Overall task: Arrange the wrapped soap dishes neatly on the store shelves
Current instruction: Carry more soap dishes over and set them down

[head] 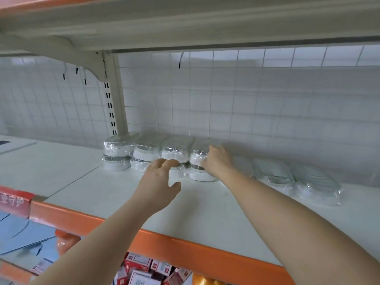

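Note:
Several plastic-wrapped white soap dishes (148,153) stand in two-high stacks along the back of the white shelf (102,192), against the wire grid. My right hand (216,160) holds the top dish of the rightmost stack (198,156), with its fingers on the dish's right side. My left hand (159,177) hovers with spread fingers just in front of the lower dishes in the middle of the row, and holds nothing. Two more wrapped dishes (273,171) (316,185) lie flat on the shelf to the right.
An upright slotted post (115,95) stands behind the left end of the row. The shelf above (185,21) hangs low overhead. An orange front rail (144,237) edges the shelf. Red and white boxes (144,270) fill the shelf below.

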Available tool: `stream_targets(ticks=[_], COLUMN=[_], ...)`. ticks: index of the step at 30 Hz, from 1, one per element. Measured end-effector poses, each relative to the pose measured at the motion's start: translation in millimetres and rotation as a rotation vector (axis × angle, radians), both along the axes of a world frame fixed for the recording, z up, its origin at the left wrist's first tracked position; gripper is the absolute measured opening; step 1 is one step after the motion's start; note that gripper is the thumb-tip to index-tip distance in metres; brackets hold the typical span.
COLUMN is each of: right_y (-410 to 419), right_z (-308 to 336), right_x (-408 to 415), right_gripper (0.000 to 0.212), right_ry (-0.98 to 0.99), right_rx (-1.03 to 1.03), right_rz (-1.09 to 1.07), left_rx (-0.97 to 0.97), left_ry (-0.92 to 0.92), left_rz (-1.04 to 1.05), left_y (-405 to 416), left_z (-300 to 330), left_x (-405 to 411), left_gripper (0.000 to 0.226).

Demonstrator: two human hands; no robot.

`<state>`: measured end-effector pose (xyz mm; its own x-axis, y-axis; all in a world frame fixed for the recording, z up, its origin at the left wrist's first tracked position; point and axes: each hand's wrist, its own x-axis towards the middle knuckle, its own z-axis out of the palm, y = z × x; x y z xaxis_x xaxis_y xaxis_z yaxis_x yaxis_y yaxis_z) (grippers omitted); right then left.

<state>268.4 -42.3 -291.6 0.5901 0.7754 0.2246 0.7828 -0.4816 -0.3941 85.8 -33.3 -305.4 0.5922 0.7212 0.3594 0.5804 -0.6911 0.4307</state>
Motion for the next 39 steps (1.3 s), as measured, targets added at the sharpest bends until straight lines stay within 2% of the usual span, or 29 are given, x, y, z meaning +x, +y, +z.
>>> stream_targets(ticks=[3,5,8,12,16,24,29,34,39], right_y=[-13,-35,-82,-175,-308,-627,-796,-901,-959], right_z=[7,18,36,51,73,90,94,84,73], right_x=[9,19,44,94,142,226,255,297,358], right_gripper=[0.051,0.058,0.059,0.06,0.073,0.062,0.067,0.068,0.067], right_ry=[0.045,0.004,-0.076,-0.114,-0.1,-0.128,0.008,0.053,0.062], right_rx=[-0.025,0.004,-0.107,-0.244,-0.263,-0.307,-0.252,-0.177,-0.158], right_rz=[0.053,0.066,0.059,-0.066,-0.205,-0.548,-0.669,-0.755,-0.804], left_rx=[0.027,0.025,0.042,0.04,0.063,0.13,0.111,0.123,0.117], left_ry=[-0.013,-0.016,-0.012,-0.017,0.007,0.005,0.04,0.051,0.056], left_rz=[0.001,-0.019,-0.087,-0.207,-0.369,-0.688,-0.888,-0.997,-1.043], left_y=[-4,-13,-37,-97,-192,-456,-612,-710,-774], left_z=[6,14,29,49,63,78,76,78,73], left_x=[15,32,70,129,192,322,393,461,546], left_gripper=[0.053,0.054,0.059,0.063,0.062,0.059,0.061,0.061,0.061])
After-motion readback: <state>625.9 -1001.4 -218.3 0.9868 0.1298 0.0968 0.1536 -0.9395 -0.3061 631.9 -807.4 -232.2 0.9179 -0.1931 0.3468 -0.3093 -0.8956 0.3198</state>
